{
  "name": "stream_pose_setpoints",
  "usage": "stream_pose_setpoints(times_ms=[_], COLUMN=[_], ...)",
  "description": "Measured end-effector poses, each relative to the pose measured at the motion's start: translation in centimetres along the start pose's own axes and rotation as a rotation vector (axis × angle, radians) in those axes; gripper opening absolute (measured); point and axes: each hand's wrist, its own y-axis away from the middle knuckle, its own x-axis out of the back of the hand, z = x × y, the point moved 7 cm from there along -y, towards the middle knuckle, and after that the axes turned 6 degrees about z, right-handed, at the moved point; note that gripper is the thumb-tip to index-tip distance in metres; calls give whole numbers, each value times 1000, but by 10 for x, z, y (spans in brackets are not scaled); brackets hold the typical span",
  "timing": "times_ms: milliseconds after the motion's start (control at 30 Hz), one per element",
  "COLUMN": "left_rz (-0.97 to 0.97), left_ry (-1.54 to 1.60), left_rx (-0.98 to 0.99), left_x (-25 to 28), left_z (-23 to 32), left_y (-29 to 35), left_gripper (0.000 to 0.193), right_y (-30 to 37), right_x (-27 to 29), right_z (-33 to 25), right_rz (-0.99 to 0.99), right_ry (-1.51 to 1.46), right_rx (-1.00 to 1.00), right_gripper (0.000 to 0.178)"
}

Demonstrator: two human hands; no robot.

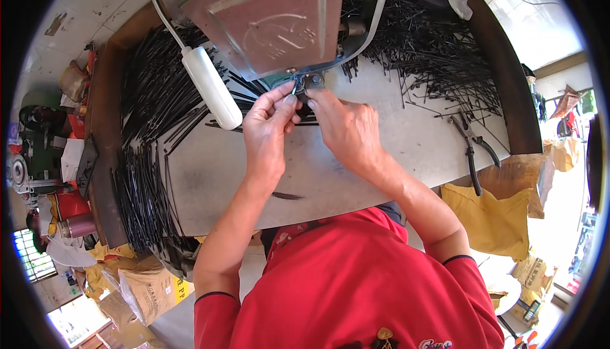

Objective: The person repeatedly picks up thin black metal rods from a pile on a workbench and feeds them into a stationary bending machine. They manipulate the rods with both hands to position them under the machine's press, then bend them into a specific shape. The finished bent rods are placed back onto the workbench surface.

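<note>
My left hand (270, 120) is closed in a pinch just under the front of a pinkish-red machine head (270, 25). A thin, shiny piece shows at its fingertips, too small to name. My right hand (348, 127) is closed beside it, fingers curled at a small dark metal part (311, 83) below the machine head; whatever they hold is hidden. Several thin black rods (251, 85) reach toward my left hand from the left and pass behind it.
Heaps of black rods (149, 88) cover the grey tabletop's left side, with another tangled heap (438, 50) at the far right. Pliers (470, 139) lie near the right edge. A white lamp (213, 88) hangs close to my left hand. Raised wooden edges (105, 127) flank the table.
</note>
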Motion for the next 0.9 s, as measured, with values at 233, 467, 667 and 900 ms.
stream_pose_setpoints(times_ms=[233, 467, 667, 900], left_rz=[9, -9, -17, -25], left_ry=[18, 53, -116, -343], left_rx=[-7, 6, -32, -148], left_x=[-1, 0, 4, 3], left_z=[3, 1, 9, 22], left_y=[-6, -8, -9, -10], left_gripper=[24, 25, 25, 24], right_y=[-10, -1, -5, -11], right_x=[-3, -10, -8, -9], right_z=[1, 5, -1, -1], right_rz=[13, 0, -70, -177], right_ry=[-8, -21, 27, 33], right_rx=[-43, -101, -53, -61], right_gripper=[16, 12, 11, 11])
